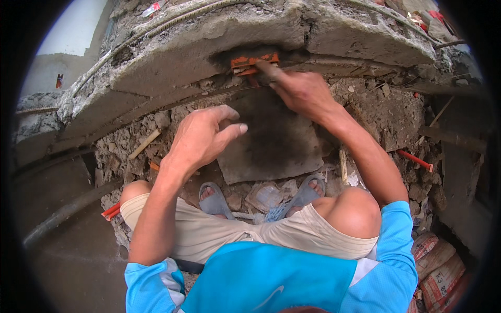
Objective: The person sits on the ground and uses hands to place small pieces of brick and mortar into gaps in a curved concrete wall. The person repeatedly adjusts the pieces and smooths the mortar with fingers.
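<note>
An orange plastic box (255,61), rectangular and smeared with grey, sits in a hollow of the rough concrete beam (188,49) before me. Dark, damp-looking mortar surrounds it. My right hand (301,91) reaches to its right end, with a stretched finger on or just at the front edge; a little motion blur hides the exact contact. I make out nothing held in that hand. My left hand (203,133) hovers below and to the left of the box, thumb and curved fingers apart, holding nothing. Under both hands lies a grey slab (271,151) with a dark, wet-looking patch.
Rubble surrounds my sandalled feet (214,200). A wooden stick (145,143) leans at left, and a red tube (416,159) pokes out at right. Filled sacks (441,271) are stacked at lower right. A rebar rod (156,28) runs along the beam's top; a grey pipe (68,211) crosses the left side.
</note>
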Action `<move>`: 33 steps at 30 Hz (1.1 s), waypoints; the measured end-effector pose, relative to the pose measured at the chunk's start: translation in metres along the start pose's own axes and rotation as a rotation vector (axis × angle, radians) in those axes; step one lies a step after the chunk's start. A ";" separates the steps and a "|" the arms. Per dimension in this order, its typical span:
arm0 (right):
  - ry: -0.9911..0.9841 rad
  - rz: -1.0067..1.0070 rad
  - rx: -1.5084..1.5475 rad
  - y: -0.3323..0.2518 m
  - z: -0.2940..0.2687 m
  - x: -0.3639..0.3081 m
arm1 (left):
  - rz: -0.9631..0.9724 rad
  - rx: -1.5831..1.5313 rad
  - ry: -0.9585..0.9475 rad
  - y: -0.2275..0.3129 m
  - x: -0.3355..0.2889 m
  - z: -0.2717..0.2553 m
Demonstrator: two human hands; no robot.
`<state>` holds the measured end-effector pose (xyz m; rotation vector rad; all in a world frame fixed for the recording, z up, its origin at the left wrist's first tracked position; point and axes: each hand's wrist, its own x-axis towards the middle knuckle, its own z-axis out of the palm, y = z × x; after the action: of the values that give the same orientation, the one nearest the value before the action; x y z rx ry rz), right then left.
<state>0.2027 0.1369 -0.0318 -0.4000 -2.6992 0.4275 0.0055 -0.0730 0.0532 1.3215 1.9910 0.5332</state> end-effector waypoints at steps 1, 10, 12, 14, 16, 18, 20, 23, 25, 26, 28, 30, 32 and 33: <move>-0.071 -0.017 -0.085 -0.003 -0.002 0.010 | 0.029 0.044 -0.032 -0.001 -0.001 -0.005; -0.108 -0.138 -0.303 0.031 -0.023 0.021 | 0.370 0.261 0.435 -0.007 0.027 0.009; 0.019 -0.197 -0.259 0.036 -0.017 0.015 | 0.582 0.267 0.751 0.003 0.038 -0.008; 0.270 -0.101 -0.010 0.028 -0.008 0.007 | 0.779 0.413 0.937 -0.003 0.044 -0.035; 0.373 0.160 0.283 0.034 0.002 -0.007 | 0.857 0.533 1.027 0.012 0.051 -0.050; 0.312 0.565 0.659 0.043 0.020 -0.024 | 0.910 0.673 1.039 0.027 0.064 -0.065; 0.505 0.572 0.746 0.045 0.039 -0.013 | 0.889 0.874 0.985 0.035 0.087 -0.075; 0.651 0.631 0.715 0.048 0.062 0.004 | 0.775 0.956 0.812 0.064 0.105 -0.053; 0.770 0.655 0.710 0.048 0.072 0.014 | 0.721 1.028 0.689 0.076 0.109 -0.033; 0.798 0.667 0.672 0.047 0.075 0.015 | 0.693 1.062 0.629 0.077 0.113 -0.027; 0.842 0.682 0.612 0.037 0.081 0.019 | 0.792 0.978 0.669 0.058 0.125 -0.018; 0.849 0.703 0.631 0.032 0.081 0.021 | 0.743 1.006 0.673 0.053 0.129 -0.012; 0.852 0.728 0.650 0.027 0.081 0.024 | 0.775 0.987 0.767 0.050 0.138 -0.007; 0.851 0.739 0.655 0.027 0.079 0.025 | 0.788 0.973 0.818 0.050 0.142 -0.004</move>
<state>0.1541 0.1506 -0.1028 -1.0682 -1.4206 1.0111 -0.0012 0.0768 0.0446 2.9201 2.4153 0.4960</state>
